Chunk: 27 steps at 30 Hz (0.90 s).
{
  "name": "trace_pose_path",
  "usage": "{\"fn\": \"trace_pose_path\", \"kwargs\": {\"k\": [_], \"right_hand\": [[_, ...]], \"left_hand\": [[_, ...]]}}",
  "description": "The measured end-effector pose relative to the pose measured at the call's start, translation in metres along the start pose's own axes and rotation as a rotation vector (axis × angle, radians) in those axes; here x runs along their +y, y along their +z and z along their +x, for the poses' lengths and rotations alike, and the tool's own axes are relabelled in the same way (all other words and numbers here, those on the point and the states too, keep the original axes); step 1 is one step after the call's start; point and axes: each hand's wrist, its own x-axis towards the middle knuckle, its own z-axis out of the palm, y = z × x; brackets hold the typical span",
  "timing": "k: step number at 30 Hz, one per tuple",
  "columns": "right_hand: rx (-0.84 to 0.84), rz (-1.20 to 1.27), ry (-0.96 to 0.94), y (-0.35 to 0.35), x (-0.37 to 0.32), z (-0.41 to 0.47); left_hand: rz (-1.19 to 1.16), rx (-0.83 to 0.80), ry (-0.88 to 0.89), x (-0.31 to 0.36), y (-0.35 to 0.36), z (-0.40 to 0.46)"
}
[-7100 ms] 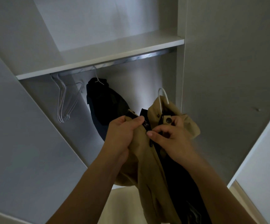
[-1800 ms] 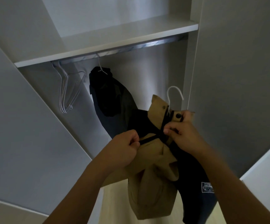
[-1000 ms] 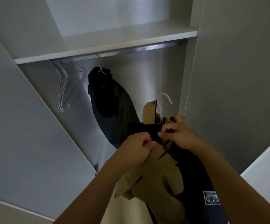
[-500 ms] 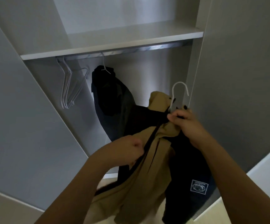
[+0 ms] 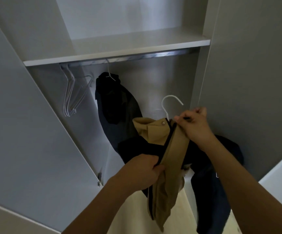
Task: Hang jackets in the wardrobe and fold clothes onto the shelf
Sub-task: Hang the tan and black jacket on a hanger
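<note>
I hold a tan jacket with dark navy lining (image 5: 170, 149) in front of the open wardrobe. Its white hanger hook (image 5: 169, 102) sticks up above the collar, below the metal rail (image 5: 136, 56). My right hand (image 5: 194, 127) pinches the jacket's top front edge beside the hook. Lower down, my left hand (image 5: 145, 173) grips the front edge, pulling the fabric taut between both hands. A dark jacket (image 5: 116, 105) hangs from the rail on a wire hanger. The white shelf (image 5: 116, 46) sits just above the rail.
Several bare white wire hangers (image 5: 72, 97) hang at the rail's left end. Open wardrobe doors flank me, the left door (image 5: 27, 132) and the right door (image 5: 248, 81). A pale floor shows below the jacket.
The jacket front has been drawn straight between my hands. My right hand has moved right and up to the collar beside the hook, and my left hand has slid lower down the edge.
</note>
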Motion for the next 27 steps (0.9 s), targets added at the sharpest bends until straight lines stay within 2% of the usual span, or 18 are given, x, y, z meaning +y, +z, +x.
{"fn": "trace_pose_path", "kwargs": {"k": [4,9,13,15,17,19,23,27], "right_hand": [[0.009,0.007,-0.001,0.006,0.007,0.005],[0.046,0.096,0.106,0.015,0.020,0.005],[-0.213,0.293,0.115,0.011,0.017,-0.006],[-0.374,0.403,0.138,0.007,0.014,-0.013],[-0.538,0.503,0.172,0.008,0.011,-0.020],[-0.624,0.578,0.208,0.010,0.011,-0.024],[-0.567,0.514,0.259,0.010,0.020,-0.027],[-0.563,0.390,0.303,0.008,0.033,-0.031]], "left_hand": [[0.145,-0.099,-0.003,0.009,-0.014,0.001],[0.331,-0.243,-0.016,0.015,-0.027,0.008],[0.418,-0.287,-0.025,0.002,-0.025,0.009],[0.321,-0.137,-0.008,-0.005,-0.020,0.011],[0.120,0.038,-0.011,-0.008,-0.014,0.015],[-0.059,0.110,-0.041,-0.010,-0.006,0.019],[-0.310,0.152,-0.069,-0.020,0.002,0.014],[-0.282,0.060,0.072,-0.026,-0.004,0.010]]}}
